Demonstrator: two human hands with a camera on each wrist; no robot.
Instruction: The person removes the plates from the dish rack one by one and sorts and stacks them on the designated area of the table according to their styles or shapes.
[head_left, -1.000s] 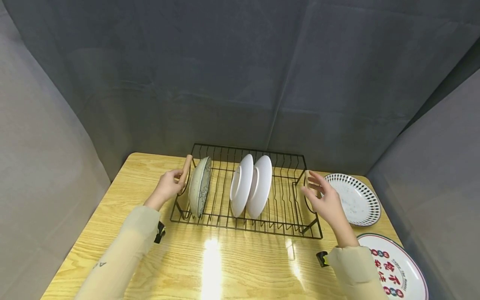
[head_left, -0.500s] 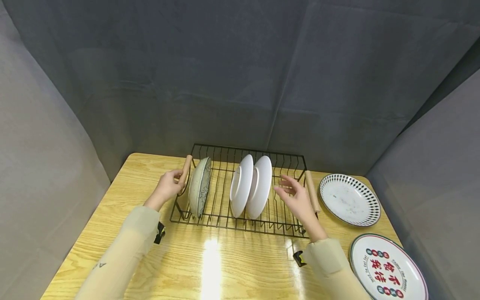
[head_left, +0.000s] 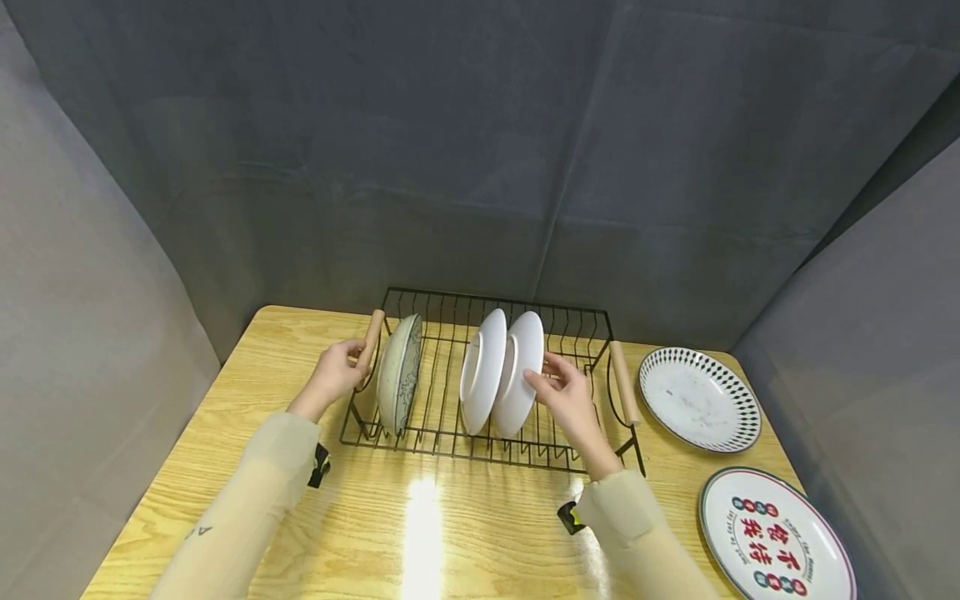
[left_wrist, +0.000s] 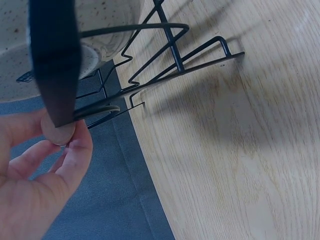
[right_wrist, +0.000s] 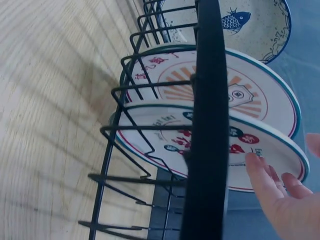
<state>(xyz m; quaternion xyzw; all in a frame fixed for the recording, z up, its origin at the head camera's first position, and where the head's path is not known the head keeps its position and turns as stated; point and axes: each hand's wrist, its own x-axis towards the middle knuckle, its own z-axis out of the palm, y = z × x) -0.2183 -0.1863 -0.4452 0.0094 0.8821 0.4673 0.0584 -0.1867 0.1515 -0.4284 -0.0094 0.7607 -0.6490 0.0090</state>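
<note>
In the head view my left hand (head_left: 336, 372) grips the left wooden handle (head_left: 372, 337) of a black wire dish rack (head_left: 450, 454); the left wrist view shows its fingers and thumb (left_wrist: 80, 150) round the handle end. My right hand (head_left: 567, 402) reaches over the rack to the right-hand white plate (head_left: 522, 379), thumb and fingers at its rim. In the right wrist view its fingers (right_wrist: 262, 180) lie before the plate's printed face (right_wrist: 165, 130), apart from each other; firm contact cannot be told. Another white plate (head_left: 483, 367) stands left of it. A speckled bowl (head_left: 393, 375) stands at the rack's left end.
Right of the rack, a plate with a black diamond rim (head_left: 738, 396) lies on the wooden table (head_left: 360, 533). Nearer lies a plate with red characters (head_left: 813, 525). The rack's right wooden handle (head_left: 624, 383) stands up. Grey curtains (head_left: 450, 167) enclose the table.
My right hand has left the rack's right handle and moved left over the rack to the right-hand white plate's rim. The left hand stays on its handle.
</note>
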